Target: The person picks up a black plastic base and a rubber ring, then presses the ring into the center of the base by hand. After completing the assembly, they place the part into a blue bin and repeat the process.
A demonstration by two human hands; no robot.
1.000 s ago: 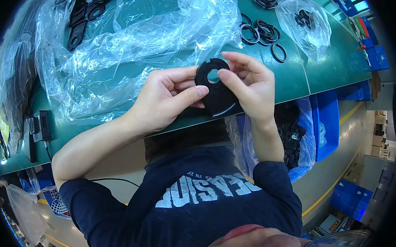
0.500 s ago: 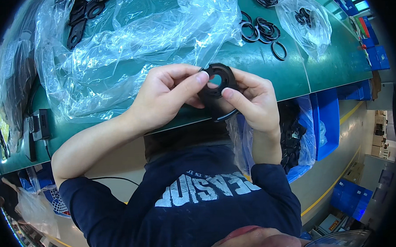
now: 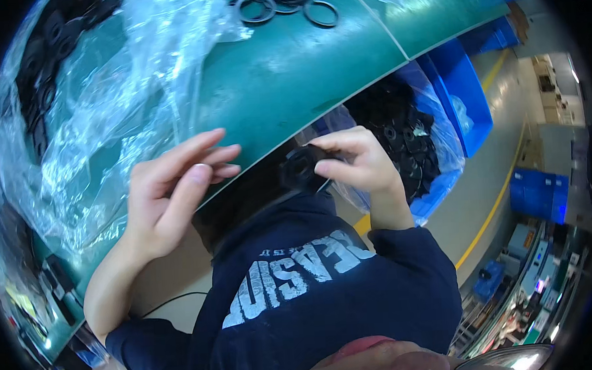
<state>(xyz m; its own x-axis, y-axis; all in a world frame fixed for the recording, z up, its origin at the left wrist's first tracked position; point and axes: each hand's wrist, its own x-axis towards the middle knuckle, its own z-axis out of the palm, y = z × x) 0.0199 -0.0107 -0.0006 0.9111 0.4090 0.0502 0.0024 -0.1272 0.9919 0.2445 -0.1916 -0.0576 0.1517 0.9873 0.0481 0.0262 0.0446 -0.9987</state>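
Observation:
My right hand (image 3: 362, 161) pinches a black plastic part with a round opening (image 3: 299, 169) between thumb and fingers, just off the table's near edge. The part is slightly blurred, so its finer shape does not show. Off to the left, my left hand (image 3: 176, 191) is open above the table edge, thumb apart from the fingers and nothing in it. Right of the held part, a lined blue bin (image 3: 438, 194) holds a heap of similar black parts (image 3: 400, 129). Several black rings (image 3: 321, 14) lie at the far side of the green table (image 3: 290, 78).
Crumpled clear plastic sheeting (image 3: 150, 79) covers the table's left side, with more black parts (image 3: 52, 70) at its far left. A second blue bin (image 3: 469, 102) stands beyond the lined one. A small black device (image 3: 57, 284) sits at the left table edge.
My left hand has let go of the black part and moved left. My right hand has drawn the part down and closer to my body. The view has turned toward the right.

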